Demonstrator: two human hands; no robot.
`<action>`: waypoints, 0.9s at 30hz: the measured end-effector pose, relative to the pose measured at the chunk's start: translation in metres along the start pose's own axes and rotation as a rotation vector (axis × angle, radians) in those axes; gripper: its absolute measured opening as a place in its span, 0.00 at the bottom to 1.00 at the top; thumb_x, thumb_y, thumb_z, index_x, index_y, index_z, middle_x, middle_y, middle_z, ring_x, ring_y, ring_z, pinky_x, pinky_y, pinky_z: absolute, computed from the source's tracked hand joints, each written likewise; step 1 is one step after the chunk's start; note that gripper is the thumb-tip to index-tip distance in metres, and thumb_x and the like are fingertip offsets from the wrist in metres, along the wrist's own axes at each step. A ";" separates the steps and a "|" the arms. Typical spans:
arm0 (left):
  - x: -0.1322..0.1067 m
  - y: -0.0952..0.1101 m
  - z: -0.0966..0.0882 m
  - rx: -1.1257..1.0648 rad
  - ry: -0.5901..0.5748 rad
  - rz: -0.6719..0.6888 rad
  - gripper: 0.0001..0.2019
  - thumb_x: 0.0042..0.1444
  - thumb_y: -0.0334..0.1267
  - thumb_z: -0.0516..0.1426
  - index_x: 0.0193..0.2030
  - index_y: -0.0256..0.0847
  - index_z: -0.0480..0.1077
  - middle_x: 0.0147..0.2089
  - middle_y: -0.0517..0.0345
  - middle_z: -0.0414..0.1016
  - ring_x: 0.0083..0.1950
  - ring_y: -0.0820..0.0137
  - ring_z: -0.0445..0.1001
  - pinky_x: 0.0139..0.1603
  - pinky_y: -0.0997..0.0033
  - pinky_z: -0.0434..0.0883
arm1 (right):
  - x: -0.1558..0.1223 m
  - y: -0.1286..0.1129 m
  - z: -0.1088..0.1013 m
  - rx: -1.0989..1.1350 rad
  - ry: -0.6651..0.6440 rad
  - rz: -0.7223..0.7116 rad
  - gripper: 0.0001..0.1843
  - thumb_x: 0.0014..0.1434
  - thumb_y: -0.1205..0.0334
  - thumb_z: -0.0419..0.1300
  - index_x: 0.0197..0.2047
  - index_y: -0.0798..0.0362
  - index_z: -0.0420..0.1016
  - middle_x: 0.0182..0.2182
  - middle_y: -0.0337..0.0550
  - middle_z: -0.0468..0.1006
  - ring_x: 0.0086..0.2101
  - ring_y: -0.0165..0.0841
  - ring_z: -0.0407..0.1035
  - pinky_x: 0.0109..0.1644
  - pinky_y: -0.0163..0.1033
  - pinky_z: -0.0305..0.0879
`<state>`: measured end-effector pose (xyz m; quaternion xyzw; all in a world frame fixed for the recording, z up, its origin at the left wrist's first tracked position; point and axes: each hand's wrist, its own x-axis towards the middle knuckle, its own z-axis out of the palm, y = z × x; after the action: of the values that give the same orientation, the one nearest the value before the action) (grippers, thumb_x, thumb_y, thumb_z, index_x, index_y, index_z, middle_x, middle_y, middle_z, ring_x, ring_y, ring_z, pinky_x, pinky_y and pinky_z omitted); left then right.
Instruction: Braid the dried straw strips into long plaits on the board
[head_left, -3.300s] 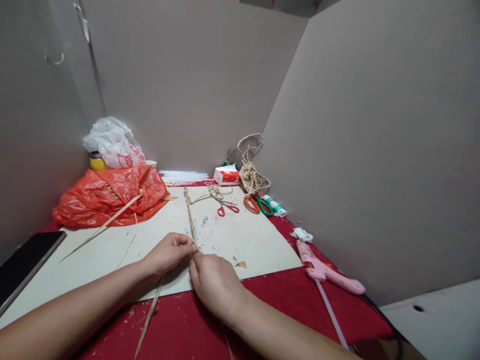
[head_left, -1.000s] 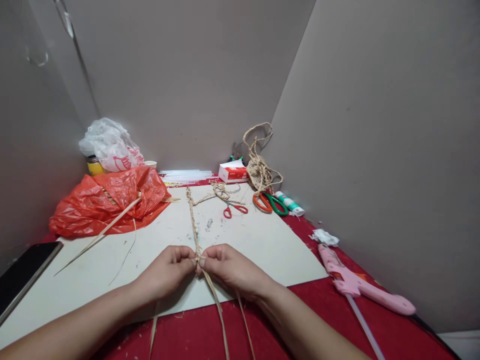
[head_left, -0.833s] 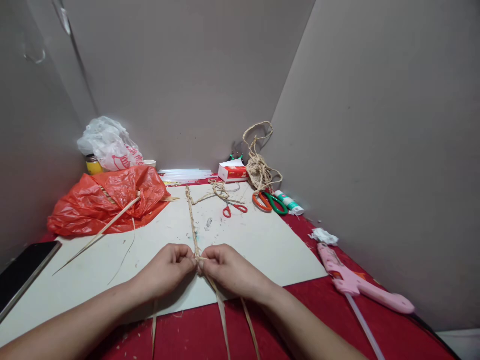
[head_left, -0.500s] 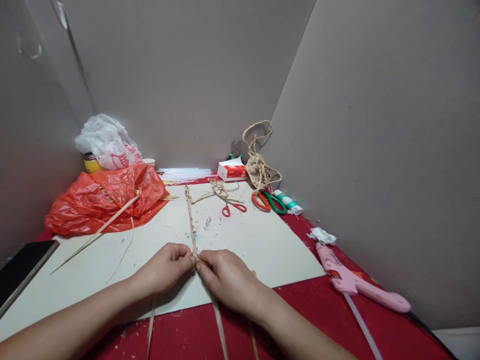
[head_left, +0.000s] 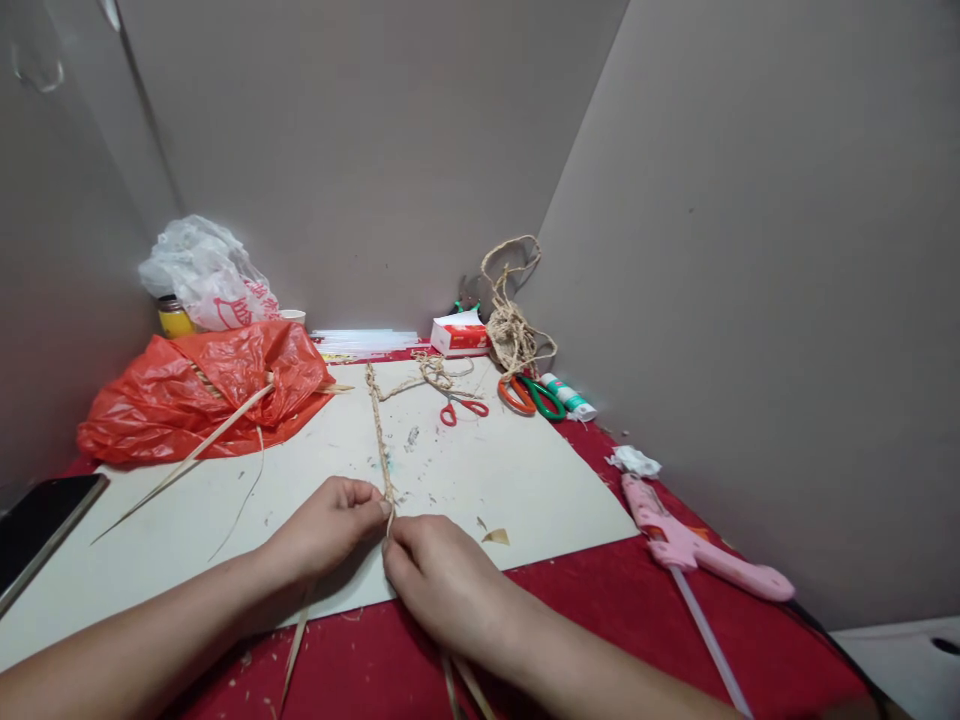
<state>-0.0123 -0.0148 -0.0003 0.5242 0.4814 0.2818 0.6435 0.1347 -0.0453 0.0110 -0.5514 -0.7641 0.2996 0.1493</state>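
Observation:
A thin tan braid (head_left: 379,430) of plant fibre runs across the white board (head_left: 480,470) towards me. My left hand (head_left: 349,520) pinches its near end between thumb and fingertips. Just below and to the right, my right hand (head_left: 435,570) is closed on the loose strands coming out of the braid. A flat straw strand (head_left: 295,655) hangs below my left hand over the red cloth (head_left: 360,660), and more strands trail from under my right hand. The exact crossing of the strands is hidden by my fingers.
Small red-handled scissors (head_left: 463,408) lie beyond my hands. A pink glue gun (head_left: 705,555) rests at right, a phone (head_left: 49,525) at left. An orange-red plastic bag (head_left: 202,400) holds straw. Coiled rope (head_left: 514,335), larger scissors (head_left: 532,397) and a small box (head_left: 460,335) sit at the back.
My right hand has moved slightly down from the braid's end, drawing strands with it. My left hand keeps its pinch. A small straw scrap on the board now shows fully.

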 end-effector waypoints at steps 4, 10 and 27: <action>-0.004 0.003 0.003 -0.114 -0.015 0.001 0.11 0.46 0.39 0.58 0.21 0.36 0.62 0.17 0.66 0.58 0.19 0.81 0.52 0.22 0.76 0.46 | -0.011 -0.010 0.004 -0.219 0.029 -0.006 0.16 0.58 0.63 0.45 0.31 0.55 0.73 0.27 0.51 0.77 0.25 0.35 0.67 0.29 0.38 0.50; -0.007 0.007 0.005 -0.183 -0.032 -0.005 0.12 0.45 0.40 0.60 0.23 0.37 0.62 0.17 0.66 0.59 0.18 0.81 0.52 0.21 0.76 0.45 | -0.021 -0.006 -0.023 0.012 0.063 -0.069 0.19 0.60 0.53 0.48 0.24 0.54 0.70 0.20 0.43 0.72 0.23 0.30 0.63 0.27 0.35 0.52; -0.003 0.003 -0.005 0.403 -0.038 0.186 0.11 0.53 0.43 0.53 0.28 0.37 0.64 0.24 0.63 0.63 0.26 0.76 0.59 0.27 0.76 0.55 | 0.023 0.017 -0.017 0.759 -0.317 0.270 0.13 0.54 0.64 0.49 0.19 0.53 0.59 0.07 0.27 0.50 0.10 0.21 0.40 0.14 0.32 0.34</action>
<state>-0.0178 -0.0146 0.0033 0.6897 0.4652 0.2281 0.5059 0.1489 -0.0153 0.0112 -0.4997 -0.5342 0.6572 0.1820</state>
